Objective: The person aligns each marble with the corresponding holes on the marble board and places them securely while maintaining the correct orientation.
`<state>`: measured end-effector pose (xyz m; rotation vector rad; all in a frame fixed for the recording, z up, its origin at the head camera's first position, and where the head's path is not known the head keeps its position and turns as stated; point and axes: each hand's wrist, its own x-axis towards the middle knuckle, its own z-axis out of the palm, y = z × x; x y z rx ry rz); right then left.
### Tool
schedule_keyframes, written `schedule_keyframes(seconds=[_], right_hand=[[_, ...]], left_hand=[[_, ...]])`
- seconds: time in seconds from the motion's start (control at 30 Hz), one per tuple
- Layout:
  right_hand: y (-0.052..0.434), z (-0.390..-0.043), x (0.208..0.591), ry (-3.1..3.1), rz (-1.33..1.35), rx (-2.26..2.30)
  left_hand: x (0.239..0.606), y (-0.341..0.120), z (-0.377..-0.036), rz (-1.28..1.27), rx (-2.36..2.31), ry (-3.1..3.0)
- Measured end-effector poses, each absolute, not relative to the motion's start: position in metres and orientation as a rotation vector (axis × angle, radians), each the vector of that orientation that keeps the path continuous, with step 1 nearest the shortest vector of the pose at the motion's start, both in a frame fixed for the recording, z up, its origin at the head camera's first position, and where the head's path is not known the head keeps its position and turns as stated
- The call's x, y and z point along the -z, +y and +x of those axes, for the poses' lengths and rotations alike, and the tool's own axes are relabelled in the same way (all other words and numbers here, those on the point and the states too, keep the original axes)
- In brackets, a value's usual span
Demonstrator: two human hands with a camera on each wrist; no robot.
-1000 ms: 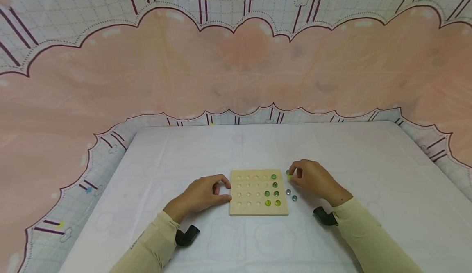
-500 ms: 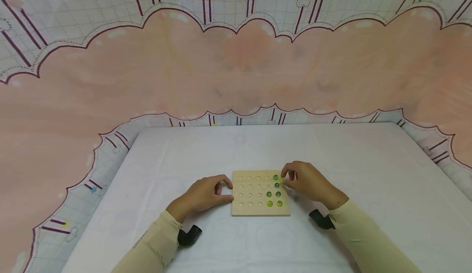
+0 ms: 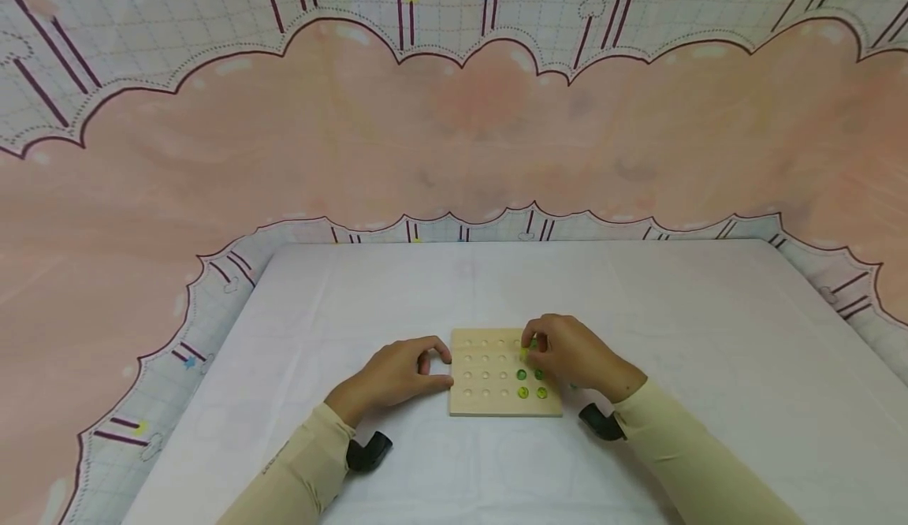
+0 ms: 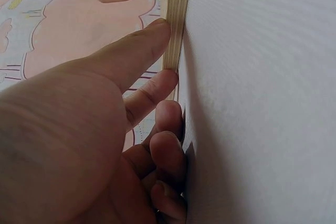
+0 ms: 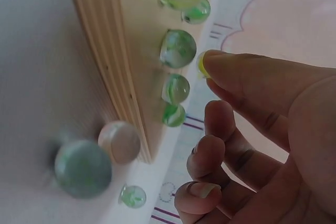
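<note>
- One wooden peg board [image 3: 489, 383] lies flat on the white tabletop [image 3: 709, 351], near the person, with dimples in rows.
- Two hands are at the board. The left hand [image 3: 404, 371] rests against its left edge, thumb and forefinger pressed on the wood, the other fingers curled on the cloth.
- The right hand [image 3: 567, 351] hovers over the board's far right part, thumb and forefinger pinching one yellow-green marble [image 5: 201, 64].
- In the head view three green marbles on the board [image 3: 522, 374] show in dimples on the right side; the right hand hides others.
- The right wrist view counts five marbles seated along the board's edge, the far two overlapping.
- Three loose marbles [image 5: 83, 169] lie on the tabletop just beside the board's right edge in that view; the nearest two are blurred. In the head view the hand covers nearly all of them.
- The left wrist view shows the board only edge-on.
</note>
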<state>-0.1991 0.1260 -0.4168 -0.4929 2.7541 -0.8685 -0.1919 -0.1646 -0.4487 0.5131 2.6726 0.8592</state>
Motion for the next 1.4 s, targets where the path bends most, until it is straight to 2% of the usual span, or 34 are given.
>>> schedule_keyframes(seconds=[0.83, 1.4], right_hand=[[0.116, -0.199, 0.42, 2.782, -0.49, 0.746], [0.12, -0.199, 0.415, 2.784, -0.501, 0.816]], left_hand=[[0.447, -0.164, -0.193, 0.498, -0.853, 2.669], [0.445, -0.164, -0.193, 0.497, -0.856, 2.665]])
